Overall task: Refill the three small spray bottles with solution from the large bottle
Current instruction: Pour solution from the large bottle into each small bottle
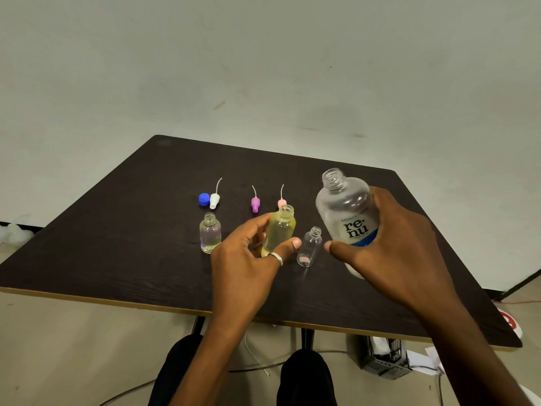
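Bare forearms (210,347), silver ring (276,258) on the left hand (243,265), perhaps black trousers (306,379) over both knees.

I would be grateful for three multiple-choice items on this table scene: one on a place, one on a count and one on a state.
1. Where does the blue cap lie?
A. right beside the white spray top
B. on the floor
C. inside a small bottle

2. How many spray tops lie on the table?
A. two
B. three
C. four

3. The clear bottle, standing between the filled bottle in the left hand and the large bottle in the right hand, is:
A. full of yellow liquid
B. capped
C. open and seemingly empty

Answers:
1 A: the cap sits next to the white top at the row's left end.
2 B: the white one, a purple top and a pink top.
3 C: its threaded neck is bare and its body looks clear.
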`<state>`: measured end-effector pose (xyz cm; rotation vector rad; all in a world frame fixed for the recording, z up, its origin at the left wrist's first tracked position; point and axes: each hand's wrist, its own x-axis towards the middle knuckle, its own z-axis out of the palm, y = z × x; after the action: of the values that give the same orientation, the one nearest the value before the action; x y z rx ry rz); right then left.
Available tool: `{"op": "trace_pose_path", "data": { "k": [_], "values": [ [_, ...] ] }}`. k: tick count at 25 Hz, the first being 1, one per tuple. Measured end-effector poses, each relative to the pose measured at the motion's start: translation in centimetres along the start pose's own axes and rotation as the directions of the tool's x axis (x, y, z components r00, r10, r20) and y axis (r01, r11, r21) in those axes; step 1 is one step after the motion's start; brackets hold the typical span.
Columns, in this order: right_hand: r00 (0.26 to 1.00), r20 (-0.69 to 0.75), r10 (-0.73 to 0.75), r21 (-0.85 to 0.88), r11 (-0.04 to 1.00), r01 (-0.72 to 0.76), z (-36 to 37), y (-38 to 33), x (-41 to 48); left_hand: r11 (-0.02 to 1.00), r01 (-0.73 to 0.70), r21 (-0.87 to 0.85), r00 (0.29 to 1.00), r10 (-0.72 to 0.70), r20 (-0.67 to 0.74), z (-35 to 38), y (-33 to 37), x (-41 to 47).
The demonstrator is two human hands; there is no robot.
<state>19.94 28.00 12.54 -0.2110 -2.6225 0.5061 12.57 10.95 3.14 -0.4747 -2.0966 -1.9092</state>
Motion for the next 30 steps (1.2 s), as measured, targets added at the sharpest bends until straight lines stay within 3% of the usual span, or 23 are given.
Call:
{"op": "trace_pose_path", "data": {
  "k": [6, 16, 25, 30],
  "values": [
    [0.996, -0.021, 0.086, 0.169, 0.982, -0.081, -0.8, 0.8, 0.3, 0.991, 0.131, 0.001, 0.99, -0.131, -0.056, 0.5, -4.3, 1.5],
    [0.994, -0.055, 0.096, 0.184, 0.979, -0.084, -1.9, 2.0, 0.7, 0.961, 0.234, 0.148, 0.972, -0.228, -0.055, 2.1, -9.6, 3.7],
    [0.994, -0.056, 0.097, 0.181, 0.98, -0.085, -2.2, 2.3, 0.8, 0.959, 0.234, 0.162, 0.972, -0.231, -0.037, 2.3, -9.9, 3.2],
    [0.995, -0.05, 0.092, 0.2, 0.977, -0.08, -2.5, 2.3, 0.7, 0.936, 0.296, 0.19, 0.954, -0.3, -0.012, 1.9, -8.9, 2.7]
  ]
}}
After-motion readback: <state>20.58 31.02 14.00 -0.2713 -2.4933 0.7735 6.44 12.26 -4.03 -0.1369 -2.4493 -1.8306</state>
